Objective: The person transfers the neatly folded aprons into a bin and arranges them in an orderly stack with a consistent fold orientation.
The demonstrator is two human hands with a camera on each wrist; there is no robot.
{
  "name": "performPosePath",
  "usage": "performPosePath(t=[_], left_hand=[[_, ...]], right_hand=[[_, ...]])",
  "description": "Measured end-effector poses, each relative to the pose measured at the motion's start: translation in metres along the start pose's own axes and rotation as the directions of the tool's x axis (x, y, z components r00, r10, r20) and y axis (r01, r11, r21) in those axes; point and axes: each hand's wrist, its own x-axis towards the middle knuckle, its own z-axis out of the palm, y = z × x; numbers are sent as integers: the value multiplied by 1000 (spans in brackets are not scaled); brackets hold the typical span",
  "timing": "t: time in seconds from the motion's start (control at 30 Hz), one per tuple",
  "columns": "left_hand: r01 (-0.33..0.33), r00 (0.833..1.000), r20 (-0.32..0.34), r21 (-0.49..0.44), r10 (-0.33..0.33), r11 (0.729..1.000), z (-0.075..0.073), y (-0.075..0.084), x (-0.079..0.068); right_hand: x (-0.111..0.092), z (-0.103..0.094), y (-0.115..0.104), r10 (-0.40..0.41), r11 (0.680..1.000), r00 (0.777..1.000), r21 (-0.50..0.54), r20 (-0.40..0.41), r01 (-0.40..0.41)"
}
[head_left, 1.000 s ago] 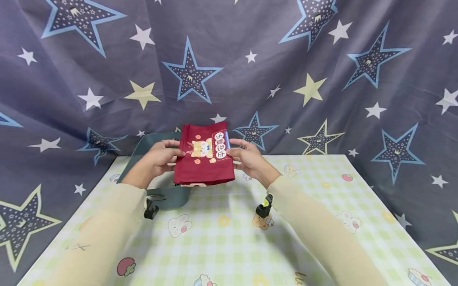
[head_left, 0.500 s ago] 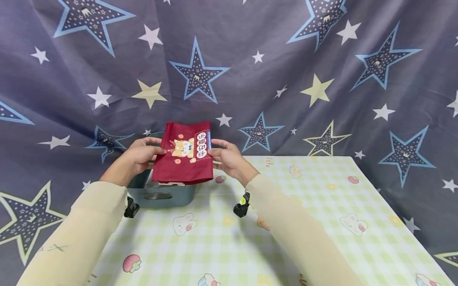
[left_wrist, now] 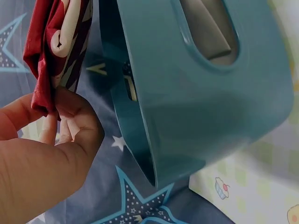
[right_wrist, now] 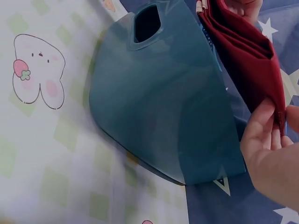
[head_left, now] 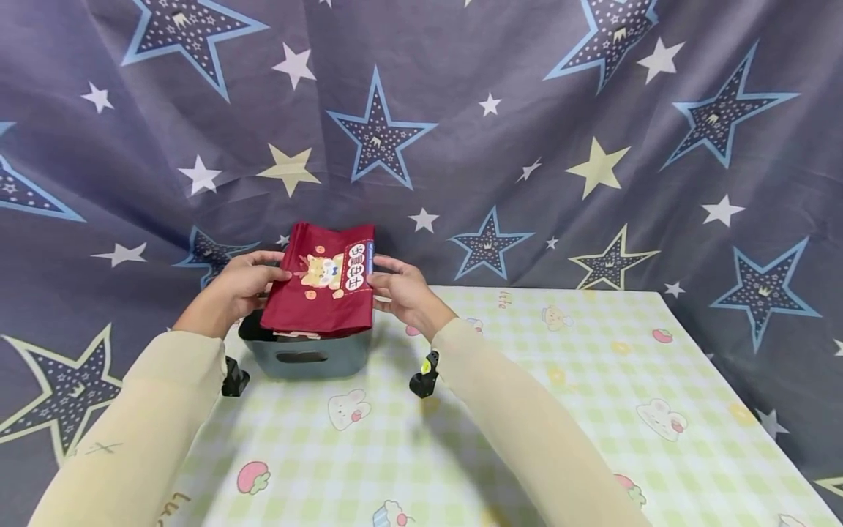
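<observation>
Both hands hold a folded red cloth (head_left: 319, 289) by opposite sides, its printed cartoon animal and white lettering facing up. My left hand (head_left: 240, 285) pinches the left edge between thumb and fingers; the right hand (head_left: 403, 293) does the same at the right edge. Below the cloth stands a blue-grey plastic bin (head_left: 329, 366) with a handle slot, its mouth largely covered in the head view. From the side, the left wrist view shows the cloth's stacked layers (left_wrist: 35, 44) with a pale rolled strip among them. In the right wrist view, the cloth (right_wrist: 243, 60) hangs just above the bin's rim.
The bin stands at the table's back left, near a dark star-patterned curtain (head_left: 408, 212). A grey item (left_wrist: 205, 28) shows through the bin's slot. A checked, cartoon-printed tablecloth (head_left: 527, 380) covers the table. Each wrist wears a black camera (head_left: 424, 377).
Both hands have carried the red cloth leftward, from beside the bin to over it. The grip on both edges looks the same. The head view has shifted slightly left.
</observation>
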Motion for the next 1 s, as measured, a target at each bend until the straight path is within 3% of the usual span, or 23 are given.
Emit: performPosePath(t=[0.4, 0.53, 0.7, 0.8, 1.0], left_hand=[[-3, 998, -70, 19, 4, 1000, -5, 1, 5], [-11, 995, -95, 85, 19, 996, -6, 0, 6], [-1, 983, -179, 208, 39, 978, -9, -4, 5], [2, 979, -199, 202, 39, 979, -10, -6, 5], [-28, 984, -167, 188, 60, 982, -5, -8, 3]], right_hand=[[1, 3, -4, -19, 999, 998, -24, 54, 21], [0, 0, -6, -59, 993, 998, -102, -22, 57], [2, -12, -2, -76, 979, 989, -199, -129, 49], [2, -18, -1, -61, 980, 990, -197, -127, 35], [-1, -29, 0, -56, 982, 989, -186, -140, 29]])
